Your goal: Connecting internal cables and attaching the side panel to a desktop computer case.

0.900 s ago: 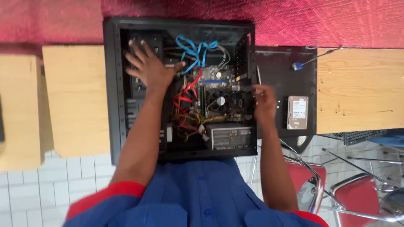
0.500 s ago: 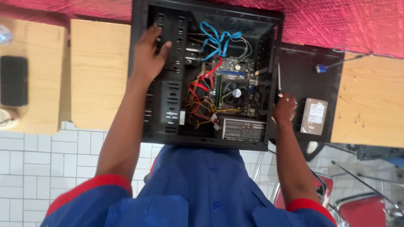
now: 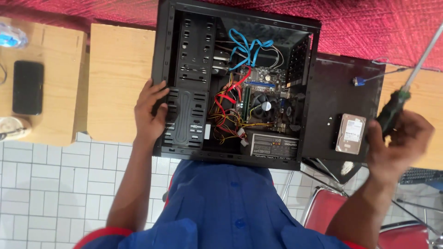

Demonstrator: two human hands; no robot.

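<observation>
Right hand (image 3: 398, 145) is closed around the dark handle of a screwdriver (image 3: 400, 99), held off to the right of the open computer case (image 3: 235, 83), its shaft slanting up and away. Left hand (image 3: 150, 110) grips the case's left edge, fingers curled onto the drive cage. I see a hard drive (image 3: 350, 133) lying on the black side panel (image 3: 339, 92) just right of the case, and a phone (image 3: 27, 87) well left of it.

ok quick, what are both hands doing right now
Left hand: gripping the left edge of the open computer case.
Right hand: closed around a screwdriver, off to the case's right.
</observation>
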